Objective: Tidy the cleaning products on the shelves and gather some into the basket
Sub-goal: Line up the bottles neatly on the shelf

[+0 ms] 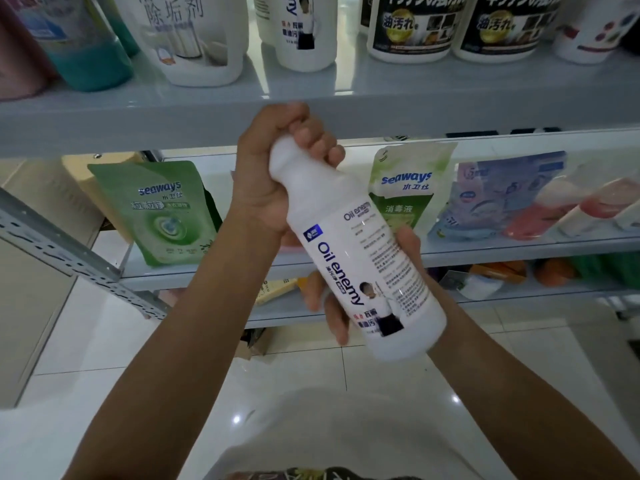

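Bottle [360, 258] tilted before the shelf [138, 112]: my left hand [273, 174] is curled around its top, my right hand [410, 251] clasps its lower body.

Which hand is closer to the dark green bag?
Left. The left hand grips the bottle top, right of the dark green bag; the right hand holds the base, farther right.

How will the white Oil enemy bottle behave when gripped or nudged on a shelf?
Probably stiff: the Oil enemy bottle shows no denting under the left hand or right hand. Tall and slim, so likely tippy if pushed high. Round body would probably roll once lying down.
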Demonstrator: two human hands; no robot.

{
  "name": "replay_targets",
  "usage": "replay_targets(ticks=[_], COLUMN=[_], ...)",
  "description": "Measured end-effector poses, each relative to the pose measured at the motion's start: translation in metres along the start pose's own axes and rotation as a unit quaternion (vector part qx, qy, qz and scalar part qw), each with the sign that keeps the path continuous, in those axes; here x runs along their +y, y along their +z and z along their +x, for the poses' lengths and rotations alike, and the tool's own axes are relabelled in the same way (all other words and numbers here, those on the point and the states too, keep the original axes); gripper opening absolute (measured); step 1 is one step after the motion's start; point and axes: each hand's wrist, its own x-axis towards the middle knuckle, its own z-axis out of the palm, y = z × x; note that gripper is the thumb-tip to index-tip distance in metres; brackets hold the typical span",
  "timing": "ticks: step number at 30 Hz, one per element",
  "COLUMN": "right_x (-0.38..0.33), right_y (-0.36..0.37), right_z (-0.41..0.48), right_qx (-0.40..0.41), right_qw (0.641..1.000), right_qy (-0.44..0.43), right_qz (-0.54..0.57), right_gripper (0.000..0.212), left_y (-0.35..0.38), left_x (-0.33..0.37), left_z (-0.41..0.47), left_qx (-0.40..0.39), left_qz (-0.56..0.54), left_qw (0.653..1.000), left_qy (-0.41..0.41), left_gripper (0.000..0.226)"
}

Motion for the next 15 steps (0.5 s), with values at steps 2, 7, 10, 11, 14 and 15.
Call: replay_targets(ticks=[2,7,10,11,14,15], right_x=[0.0,0.01,0.012,0.007,-0.008,-0.009], right_y=[-0.008,0.012,0.011,0.007,-0.008,-0.007], right_z=[-0.006,0.002,0.008,0.006,-0.005,-0.005], right_qx=[-0.048,0.275,0.288,0.222,0.042,0.003], right_qw=[0.998,0.881,0.833,0.882,0.981,0.989], right_qy=[-0.023,-0.043,-0.103,-0.087,-0.039,-0.029], right_qz=[0.036,-0.384,-0.461,-0.405,-0.185,-0.142], right_gripper=[0.048,0.057,0.072,0.078,0.079,0.075], left_y=[0.001,-0.002,-0.003,-0.002,0.007,0.011], left_x=[0.0,0.004,0.005,0.006,0.009,0.01], left_z=[0.0,0.004,0.001,-0.003,-0.012,-0.013], left_qx=[0.001,0.23,0.191,0.141,-0.012,-0.033], left_qz=[0.026,0.219,0.275,0.272,0.188,0.168], left_qw=[1.0,0.947,0.939,0.947,0.979,0.982], left_qy=[0.01,0.053,0.081,0.093,0.084,0.077], left_gripper=[0.03,0.031,0.027,0.025,0.023,0.024])
